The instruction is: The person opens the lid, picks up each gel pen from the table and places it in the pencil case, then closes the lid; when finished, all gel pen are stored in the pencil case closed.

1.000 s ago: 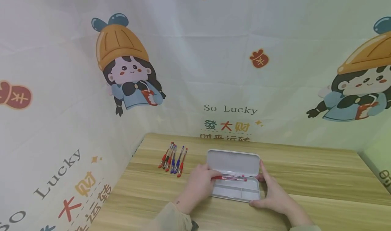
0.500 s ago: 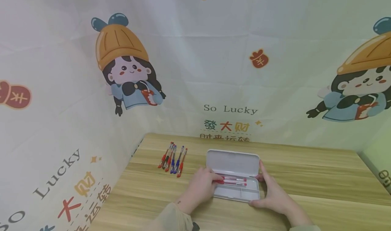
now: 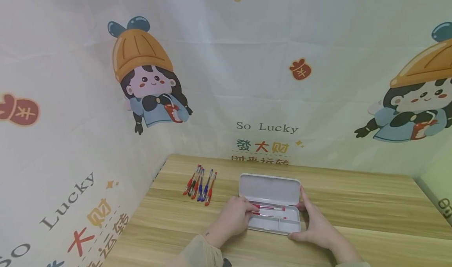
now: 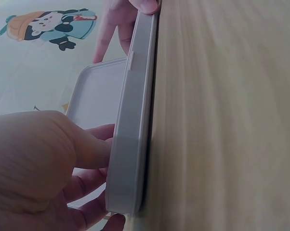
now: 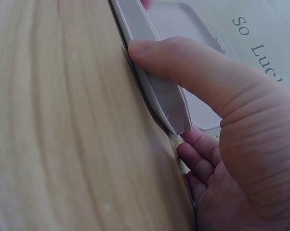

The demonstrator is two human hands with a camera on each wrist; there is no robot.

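Note:
On the table lies a white pencil case (image 3: pixel 270 224) with its lid (image 3: pixel 270 189) raised behind it. Two red pens are inside: the rear pen (image 3: pixel 277 209) and the front pen (image 3: pixel 275 216), slightly apart. My left hand (image 3: pixel 231 217) reaches over the left end, its fingertips on the red ends of the pens. In the left wrist view the left hand (image 4: pixel 48 163) has its fingers bent inside the case (image 4: pixel 130 120). My right hand (image 3: pixel 316 224) grips the right end, thumb at the front; the right wrist view shows that hand (image 5: pixel 231 115) round the case's corner.
Several red, blue and black pens (image 3: pixel 200 186) lie in a loose group on the wooden table (image 3: pixel 353 204), left of the case. A printed cloth (image 3: pixel 219 71) with cartoon figures hangs behind the table and along its left side.
The two pens, close together before, now lie farther apart, the front one nearer the compartment divider. My left hand has shifted slightly toward the front. The right hand keeps its place.

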